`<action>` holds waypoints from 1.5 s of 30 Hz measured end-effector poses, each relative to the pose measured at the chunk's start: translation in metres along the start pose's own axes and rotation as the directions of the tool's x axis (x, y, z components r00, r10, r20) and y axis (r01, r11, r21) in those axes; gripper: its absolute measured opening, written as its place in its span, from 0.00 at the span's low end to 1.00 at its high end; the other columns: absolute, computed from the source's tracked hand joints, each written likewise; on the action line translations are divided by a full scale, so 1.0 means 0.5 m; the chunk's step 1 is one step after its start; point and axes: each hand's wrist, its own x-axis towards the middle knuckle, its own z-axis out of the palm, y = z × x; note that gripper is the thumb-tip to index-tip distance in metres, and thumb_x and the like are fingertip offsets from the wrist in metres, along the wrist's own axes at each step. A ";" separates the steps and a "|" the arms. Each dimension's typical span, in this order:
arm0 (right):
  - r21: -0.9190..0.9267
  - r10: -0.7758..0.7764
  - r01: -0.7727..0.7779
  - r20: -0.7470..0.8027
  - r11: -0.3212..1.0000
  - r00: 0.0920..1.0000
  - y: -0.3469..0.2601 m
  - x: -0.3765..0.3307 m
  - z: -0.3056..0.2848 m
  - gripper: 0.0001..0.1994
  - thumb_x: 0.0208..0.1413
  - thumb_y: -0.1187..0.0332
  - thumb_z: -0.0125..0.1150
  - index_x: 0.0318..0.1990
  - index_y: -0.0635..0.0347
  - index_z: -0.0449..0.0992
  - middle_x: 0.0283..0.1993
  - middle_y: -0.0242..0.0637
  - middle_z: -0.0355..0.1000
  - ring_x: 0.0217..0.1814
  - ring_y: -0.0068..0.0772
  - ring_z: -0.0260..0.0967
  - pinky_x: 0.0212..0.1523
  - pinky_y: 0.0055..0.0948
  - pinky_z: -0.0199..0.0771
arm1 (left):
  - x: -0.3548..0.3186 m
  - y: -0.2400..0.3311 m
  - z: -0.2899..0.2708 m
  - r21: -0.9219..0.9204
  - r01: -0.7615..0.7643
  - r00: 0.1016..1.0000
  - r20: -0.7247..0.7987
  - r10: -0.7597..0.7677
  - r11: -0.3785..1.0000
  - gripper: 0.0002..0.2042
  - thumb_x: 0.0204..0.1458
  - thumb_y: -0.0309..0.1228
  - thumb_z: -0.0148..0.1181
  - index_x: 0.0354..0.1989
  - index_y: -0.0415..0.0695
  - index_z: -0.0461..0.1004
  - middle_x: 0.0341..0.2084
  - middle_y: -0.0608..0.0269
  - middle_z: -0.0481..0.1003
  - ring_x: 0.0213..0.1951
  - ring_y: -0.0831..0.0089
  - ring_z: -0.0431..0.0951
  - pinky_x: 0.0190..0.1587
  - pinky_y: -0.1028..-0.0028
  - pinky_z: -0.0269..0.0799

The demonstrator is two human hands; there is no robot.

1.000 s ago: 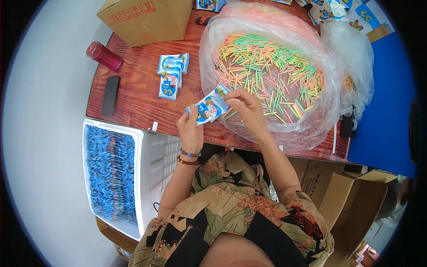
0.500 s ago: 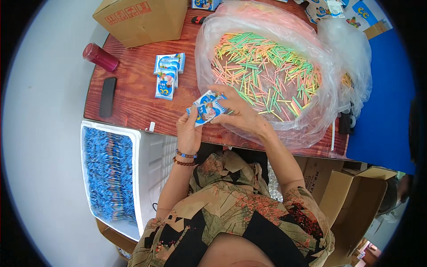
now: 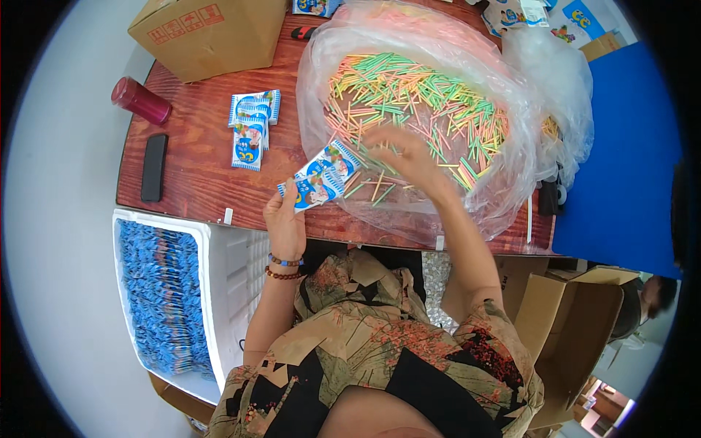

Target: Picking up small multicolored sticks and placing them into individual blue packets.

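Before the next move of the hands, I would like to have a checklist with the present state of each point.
1. Left hand grips the blue-and-white packets: ok, held at one end.
2. Right hand empty: cannot tell, its grasp is unclear.
3. Plastic bag open, coloured sticks exposed: ok.
4. Held packets sealed: cannot tell, too small.
5. Packet pile squared up: not ok, packets lie staggered.
6. Black oblong object away from both hands: ok.

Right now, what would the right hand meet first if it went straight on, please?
The right hand would likely first meet the packets in the left hand; depth is unclear.
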 end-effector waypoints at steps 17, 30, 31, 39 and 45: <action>-0.986 0.061 0.102 0.111 0.134 0.992 0.034 0.156 -0.062 0.21 0.47 0.64 0.63 0.51 0.53 0.72 0.51 0.38 0.68 0.60 0.39 0.60 0.57 0.43 0.59 | 0.000 0.001 -0.022 -0.027 0.034 0.997 -0.062 -0.036 0.999 0.10 0.61 0.31 0.54 0.41 0.36 0.76 0.38 0.61 0.79 0.39 0.77 0.79 0.44 0.76 0.75; -0.984 -0.213 0.028 -0.011 0.177 0.977 0.063 0.166 -0.035 0.09 0.50 0.65 0.58 0.37 0.56 0.77 0.36 0.39 0.72 0.46 0.38 0.70 0.46 0.40 0.66 | 0.000 -0.004 -0.026 -0.057 0.029 0.996 -0.079 -0.034 0.998 0.09 0.60 0.29 0.55 0.41 0.35 0.76 0.39 0.61 0.78 0.40 0.78 0.78 0.45 0.76 0.75; -0.960 -0.130 0.002 -0.036 0.281 0.991 0.062 0.173 -0.024 0.09 0.51 0.65 0.58 0.38 0.56 0.77 0.37 0.41 0.73 0.47 0.39 0.70 0.47 0.40 0.67 | -0.001 -0.004 -0.027 -0.056 0.033 0.996 -0.077 -0.037 0.998 0.09 0.60 0.29 0.55 0.41 0.35 0.76 0.39 0.61 0.78 0.40 0.78 0.78 0.45 0.76 0.75; -0.969 -0.101 -0.126 -0.150 0.211 0.983 0.016 0.178 0.013 0.22 0.50 0.49 0.61 0.39 0.61 0.77 0.43 0.44 0.74 0.46 0.45 0.72 0.49 0.49 0.67 | -0.002 0.003 -0.030 -0.088 0.029 0.997 -0.065 -0.035 0.996 0.09 0.59 0.29 0.56 0.41 0.36 0.76 0.39 0.61 0.78 0.40 0.78 0.78 0.44 0.76 0.75; -0.937 0.162 -0.306 -0.280 0.170 0.946 -0.002 0.207 0.068 0.25 0.53 0.48 0.56 0.44 0.65 0.73 0.45 0.49 0.73 0.50 0.46 0.72 0.48 0.50 0.68 | -0.003 0.005 -0.030 -0.101 0.032 0.998 -0.056 -0.038 0.994 0.09 0.59 0.29 0.55 0.41 0.36 0.76 0.40 0.61 0.78 0.40 0.78 0.78 0.45 0.76 0.75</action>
